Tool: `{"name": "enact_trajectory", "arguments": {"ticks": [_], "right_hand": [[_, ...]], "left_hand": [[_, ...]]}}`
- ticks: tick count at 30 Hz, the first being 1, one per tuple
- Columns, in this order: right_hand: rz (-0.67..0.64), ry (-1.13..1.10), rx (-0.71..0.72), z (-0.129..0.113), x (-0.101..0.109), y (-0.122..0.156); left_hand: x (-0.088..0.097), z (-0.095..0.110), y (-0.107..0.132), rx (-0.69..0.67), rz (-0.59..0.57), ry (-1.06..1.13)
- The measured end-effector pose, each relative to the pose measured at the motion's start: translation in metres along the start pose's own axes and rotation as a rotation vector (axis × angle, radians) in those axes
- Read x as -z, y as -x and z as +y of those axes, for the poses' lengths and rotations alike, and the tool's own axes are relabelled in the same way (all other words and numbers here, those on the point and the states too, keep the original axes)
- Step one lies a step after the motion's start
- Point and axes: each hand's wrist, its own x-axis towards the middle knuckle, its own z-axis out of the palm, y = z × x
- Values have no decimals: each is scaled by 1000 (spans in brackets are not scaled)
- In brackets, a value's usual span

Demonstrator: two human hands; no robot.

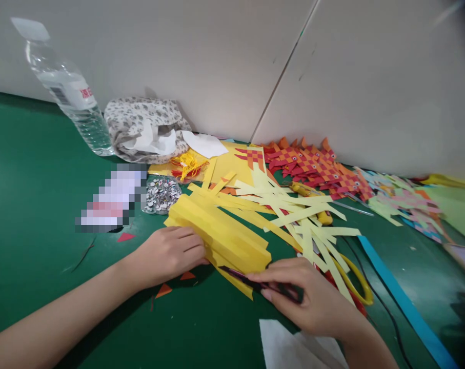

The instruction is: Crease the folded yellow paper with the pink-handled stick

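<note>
My left hand (178, 254) is closed on the near left edge of a folded yellow paper (232, 230), thumb beneath and fingers on top. My right hand (312, 294) grips a pair of dark scissors (240, 274), whose handles are partly covered by the fingers. The blades lie along the paper's near edge, where a narrow yellow strip (242, 287) hangs partly separated. Small orange paper scraps (164, 291) lie below my left hand on the green table (113, 318).
Pale yellow strips (312, 215) spread behind my right hand, near a yellow-handled tool (312, 192) and a yellow loop handle (365, 292). Woven red-orange paper fish (312, 159) line the wall. Left stand a water bottle (73, 92), tissue pouch (143, 113) and bag of googly eyes (161, 195).
</note>
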Motion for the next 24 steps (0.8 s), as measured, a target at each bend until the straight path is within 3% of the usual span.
{"name": "enact_trajectory", "arguments": {"ticks": [9,12,17,24], "right_hand": [[291,11,58,-1,-7,-3],[400,-53,13,-1,-9,-4],[568,-197,-79,2,-12,-4],[759,-224,-87,7,-17,-6]], "left_hand": [[5,-4,5,-30,21,-55],[4,4,1,-76,51,-40],[2,13,-4,-144,-18,-29],[14,17,-1,-285,109,-76]]}}
